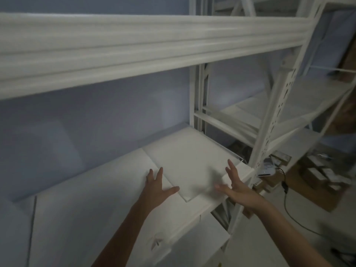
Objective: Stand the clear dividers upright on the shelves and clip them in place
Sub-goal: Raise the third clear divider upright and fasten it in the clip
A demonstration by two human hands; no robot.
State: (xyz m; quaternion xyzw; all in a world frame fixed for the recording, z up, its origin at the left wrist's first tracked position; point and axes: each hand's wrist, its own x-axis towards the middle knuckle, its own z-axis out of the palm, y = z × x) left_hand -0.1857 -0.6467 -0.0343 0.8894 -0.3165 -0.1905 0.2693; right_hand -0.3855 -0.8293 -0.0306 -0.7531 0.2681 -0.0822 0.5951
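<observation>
A clear divider (189, 162) lies flat on the white shelf (100, 199), near the shelf's right end. Its near corner reaches the shelf's front edge. My left hand (157, 185) rests with fingers spread at the divider's left edge, thumb touching its near edge. My right hand (236, 186) hovers with fingers apart at the divider's right near edge, next to the white upright post (269, 128). Neither hand grips anything. A thin dark line, possibly another divider's edge (32, 224), stands at the far left of the shelf.
A white beam (134, 47) of the shelf above runs overhead. A second white rack (279, 112) stands to the right. Cardboard boxes (316, 182), a small white device (266, 171) and a black cable (287, 201) lie on the floor at right. The wall behind is bluish.
</observation>
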